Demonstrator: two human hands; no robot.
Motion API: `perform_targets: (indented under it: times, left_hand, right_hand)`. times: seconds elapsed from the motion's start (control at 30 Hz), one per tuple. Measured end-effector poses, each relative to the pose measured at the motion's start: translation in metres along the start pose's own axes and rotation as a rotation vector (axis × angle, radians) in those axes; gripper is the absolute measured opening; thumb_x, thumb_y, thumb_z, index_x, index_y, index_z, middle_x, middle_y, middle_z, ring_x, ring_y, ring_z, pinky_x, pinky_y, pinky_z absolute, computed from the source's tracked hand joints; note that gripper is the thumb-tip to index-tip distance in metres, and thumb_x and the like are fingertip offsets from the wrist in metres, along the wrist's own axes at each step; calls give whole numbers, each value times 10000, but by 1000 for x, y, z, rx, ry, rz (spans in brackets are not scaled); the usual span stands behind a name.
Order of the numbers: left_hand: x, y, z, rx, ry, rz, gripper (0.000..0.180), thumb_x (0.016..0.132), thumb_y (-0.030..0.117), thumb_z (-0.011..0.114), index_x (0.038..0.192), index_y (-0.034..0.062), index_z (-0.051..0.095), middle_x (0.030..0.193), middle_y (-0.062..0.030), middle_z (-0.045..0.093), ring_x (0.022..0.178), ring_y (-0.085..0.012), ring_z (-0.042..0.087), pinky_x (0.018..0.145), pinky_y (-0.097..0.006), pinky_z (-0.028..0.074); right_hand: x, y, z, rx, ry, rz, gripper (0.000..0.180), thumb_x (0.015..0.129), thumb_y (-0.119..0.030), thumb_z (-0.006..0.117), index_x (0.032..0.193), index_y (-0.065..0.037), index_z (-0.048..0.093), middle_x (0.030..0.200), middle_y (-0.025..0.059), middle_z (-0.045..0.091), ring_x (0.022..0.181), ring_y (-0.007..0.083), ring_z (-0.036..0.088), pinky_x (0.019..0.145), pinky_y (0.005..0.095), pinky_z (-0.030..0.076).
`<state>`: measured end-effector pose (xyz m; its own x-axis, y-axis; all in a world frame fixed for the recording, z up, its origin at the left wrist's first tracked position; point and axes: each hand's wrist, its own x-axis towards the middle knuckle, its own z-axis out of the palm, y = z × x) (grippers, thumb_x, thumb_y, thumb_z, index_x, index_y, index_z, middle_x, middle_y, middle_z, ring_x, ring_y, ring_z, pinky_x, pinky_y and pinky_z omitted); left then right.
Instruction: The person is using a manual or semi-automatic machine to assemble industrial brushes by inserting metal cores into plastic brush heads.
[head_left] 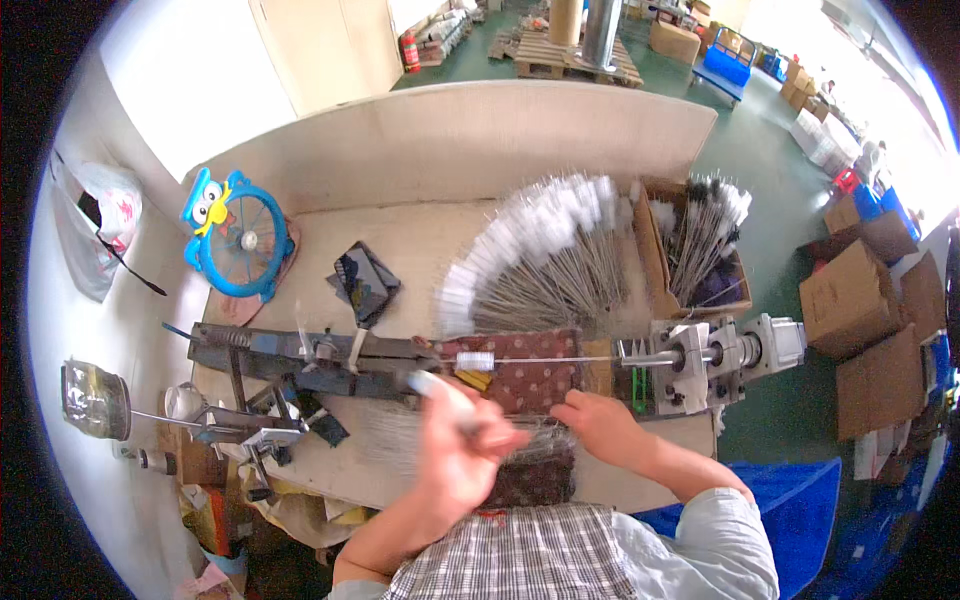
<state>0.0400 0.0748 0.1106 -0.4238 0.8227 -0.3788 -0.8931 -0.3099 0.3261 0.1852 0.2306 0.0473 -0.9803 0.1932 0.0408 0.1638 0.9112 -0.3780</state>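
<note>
A small white wire brush (475, 361) lies level over a dark red spotted cloth (535, 375). Its thin stem runs right to the chuck of a metal twisting machine (690, 355). My left hand (460, 445) is raised just in front of the brush, smeared by motion; something whitish shows at a fingertip, and I cannot tell if it holds anything. My right hand (605, 428) rests at the cloth's near right edge, fingers drawn together; what is in them is hidden. Loose thin wires (395, 440) lie under and beside my left hand. Something yellow (473, 380) lies near the brush.
Many finished white brushes (540, 240) fan across the bench behind the machine. A cardboard box (655, 245) of brushes stands at the right. A blue fan (245, 240), a dark folded cloth (363, 283) and a long dark metal fixture (270, 352) occupy the left side.
</note>
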Motion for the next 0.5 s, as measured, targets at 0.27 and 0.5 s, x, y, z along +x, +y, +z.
perform_targets:
  times: [0.27, 0.5]
  left_hand:
    - [-36, 45, -47, 128, 106, -30, 399, 943, 384, 397, 922, 45, 607, 632, -25, 523, 556, -131, 495, 586, -330, 467]
    - [-14, 25, -21, 625, -206, -240, 274, 925, 229, 491, 861, -16, 595, 731, -127, 617, 599, -171, 564, 568, -295, 470]
  right_hand:
    - [5, -40, -14, -158, -118, 111, 214, 669, -69, 580, 866, -34, 502, 853, 104, 500, 775, 261, 594, 550, 367, 498]
    - [6, -7, -119, -430, 399, 219, 317, 693, 45, 511, 1002, -9, 550, 869, 124, 528, 813, 311, 550, 700, 380, 470]
